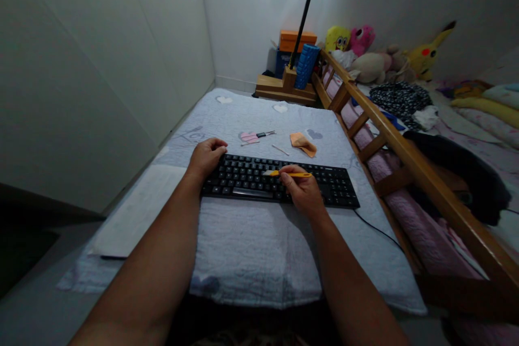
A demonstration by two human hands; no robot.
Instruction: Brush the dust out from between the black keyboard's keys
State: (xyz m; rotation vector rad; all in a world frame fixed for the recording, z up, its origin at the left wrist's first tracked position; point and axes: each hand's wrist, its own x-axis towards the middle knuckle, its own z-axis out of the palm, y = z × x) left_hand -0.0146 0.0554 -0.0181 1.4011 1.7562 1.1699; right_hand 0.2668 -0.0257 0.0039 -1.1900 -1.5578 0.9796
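A black keyboard (251,175) lies across the quilted cloth in front of me. My left hand (207,158) grips its far left corner, the fingers curled at the edge. Between the fingers of my right hand (300,186) is a small yellow-handled brush (300,174). The pale bristles point left and are over the keys near the keyboard's middle; whether they touch cannot be made out. Beyond the keyboard lie two cotton swabs (280,150), a folded orange cloth (303,144) and a slim tool (265,134) with a dark grip and metal tip.
A light blue quilted cloth (259,248) covers the surface. A pale flat sheet (138,211) lies at left. The keyboard's cable (379,232) runs right toward a wooden bed rail (389,146). Plush toys (371,65) sit on the bed; a black pole (306,11) stands behind.
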